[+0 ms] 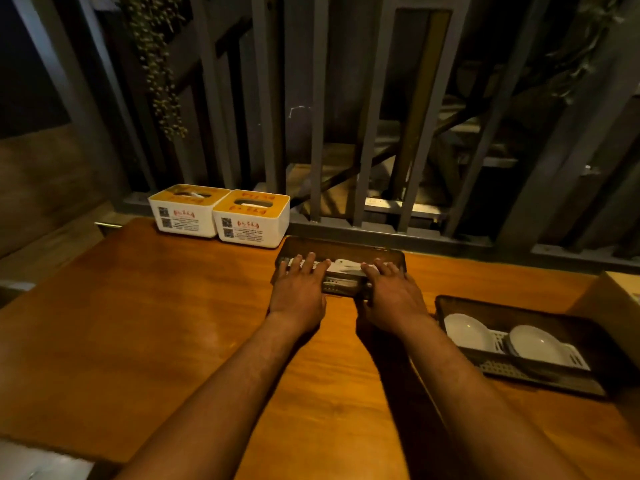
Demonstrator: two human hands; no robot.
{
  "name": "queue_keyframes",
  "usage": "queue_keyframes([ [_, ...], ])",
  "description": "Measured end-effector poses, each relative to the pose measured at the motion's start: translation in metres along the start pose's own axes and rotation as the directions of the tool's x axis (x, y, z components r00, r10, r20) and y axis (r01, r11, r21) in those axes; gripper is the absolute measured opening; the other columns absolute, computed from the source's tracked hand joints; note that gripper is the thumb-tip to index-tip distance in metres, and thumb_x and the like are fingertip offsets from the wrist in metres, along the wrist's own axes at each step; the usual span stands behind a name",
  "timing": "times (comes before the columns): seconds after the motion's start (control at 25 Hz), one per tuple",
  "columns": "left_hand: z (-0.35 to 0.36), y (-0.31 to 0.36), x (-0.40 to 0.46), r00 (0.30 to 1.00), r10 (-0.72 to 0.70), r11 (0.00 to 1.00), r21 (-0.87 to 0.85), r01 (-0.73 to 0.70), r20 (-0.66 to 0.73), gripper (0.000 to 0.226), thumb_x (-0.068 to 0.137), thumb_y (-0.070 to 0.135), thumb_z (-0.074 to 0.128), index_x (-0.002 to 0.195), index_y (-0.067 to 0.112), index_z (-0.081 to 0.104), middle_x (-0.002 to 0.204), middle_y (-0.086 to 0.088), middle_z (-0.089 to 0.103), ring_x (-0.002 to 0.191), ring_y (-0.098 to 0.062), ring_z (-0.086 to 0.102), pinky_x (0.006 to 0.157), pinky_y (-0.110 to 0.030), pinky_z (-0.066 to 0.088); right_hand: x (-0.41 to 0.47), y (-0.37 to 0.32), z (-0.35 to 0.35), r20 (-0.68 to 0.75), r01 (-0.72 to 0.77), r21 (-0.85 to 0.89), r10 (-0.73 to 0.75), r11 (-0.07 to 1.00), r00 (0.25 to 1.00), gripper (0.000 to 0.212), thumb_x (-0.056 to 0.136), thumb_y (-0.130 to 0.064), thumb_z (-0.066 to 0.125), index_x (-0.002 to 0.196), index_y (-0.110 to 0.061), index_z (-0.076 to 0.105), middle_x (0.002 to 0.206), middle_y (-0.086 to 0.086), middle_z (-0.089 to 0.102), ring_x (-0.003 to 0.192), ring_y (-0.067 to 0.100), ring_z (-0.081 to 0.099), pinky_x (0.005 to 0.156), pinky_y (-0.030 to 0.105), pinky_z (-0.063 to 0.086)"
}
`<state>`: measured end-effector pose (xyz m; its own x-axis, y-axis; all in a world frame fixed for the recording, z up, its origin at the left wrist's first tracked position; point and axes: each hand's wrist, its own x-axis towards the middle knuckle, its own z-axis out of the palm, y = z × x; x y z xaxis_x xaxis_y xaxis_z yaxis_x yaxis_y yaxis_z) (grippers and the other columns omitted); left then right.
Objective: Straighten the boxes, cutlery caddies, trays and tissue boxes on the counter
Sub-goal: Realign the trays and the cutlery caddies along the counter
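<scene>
A dark cutlery caddy [346,249] with white spoons inside lies at the counter's far edge against the metal railing. My left hand [299,289] rests flat on its left part, fingers straight over the lid. My right hand [389,292] lies on its right part, fingers stretched forward, thumb at the near edge. Left of the caddy stand two white tissue boxes with orange tops, one [188,211] further left and one [251,220] touching it. A dark tray [568,322] holding two white plates sits at an angle on the right.
The wooden counter [138,323] spreads wide on the left and front. A cardboard box [613,299] sits at the far right edge beside the tray. Grey metal railing bars [318,133] rise right behind the counter's back edge.
</scene>
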<state>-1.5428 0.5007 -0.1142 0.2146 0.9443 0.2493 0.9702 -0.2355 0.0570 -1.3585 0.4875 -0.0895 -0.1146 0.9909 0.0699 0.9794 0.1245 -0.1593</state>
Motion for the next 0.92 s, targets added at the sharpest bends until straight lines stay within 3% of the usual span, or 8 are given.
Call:
queue_keyframes([
  [0.44, 0.032, -0.045, 0.117, 1.0, 0.018, 0.998, -0.06, -0.017, 0.021, 0.082, 0.084, 0.038, 0.061, 0.154, 0.032, 0.017, 0.163, -0.007, 0.018, 0.149, -0.03, 0.012, 0.121, -0.051, 0.005, 0.131, 0.001, 0.021, -0.014, -0.065, -0.066, 0.065, 0.996, 0.998, 0.092, 0.083, -0.035, 0.072, 0.154, -0.03, 0.014, 0.165, 0.003, 0.012, 0.151, 0.026, 0.008, 0.122, 0.049, 0.008],
  [0.72, 0.039, -0.057, 0.139, 0.997, 0.053, 0.997, -0.059, -0.05, 0.049, 0.09, 0.083, 0.037, 0.063, 0.155, 0.033, 0.009, 0.164, -0.007, 0.01, 0.15, -0.031, 0.006, 0.119, -0.049, -0.001, 0.155, 0.003, 0.025, -0.008, -0.063, -0.095, 0.063, 0.993, 0.998, 0.097, 0.081, -0.035, 0.073, 0.155, -0.03, 0.01, 0.165, 0.003, 0.008, 0.151, 0.027, 0.005, 0.121, 0.05, 0.006],
  [0.92, 0.033, -0.056, 0.138, 0.99, 0.068, 0.998, -0.021, -0.066, 0.12, 0.097, 0.082, 0.034, 0.064, 0.156, 0.03, 0.001, 0.165, -0.01, 0.002, 0.15, -0.033, 0.0, 0.12, -0.051, -0.001, 0.149, 0.003, 0.007, 0.08, -0.041, -0.128, 0.052, 0.991, 0.995, 0.099, 0.084, -0.034, 0.07, 0.156, -0.031, 0.002, 0.165, 0.006, 0.003, 0.151, 0.031, 0.003, 0.121, 0.054, 0.009],
])
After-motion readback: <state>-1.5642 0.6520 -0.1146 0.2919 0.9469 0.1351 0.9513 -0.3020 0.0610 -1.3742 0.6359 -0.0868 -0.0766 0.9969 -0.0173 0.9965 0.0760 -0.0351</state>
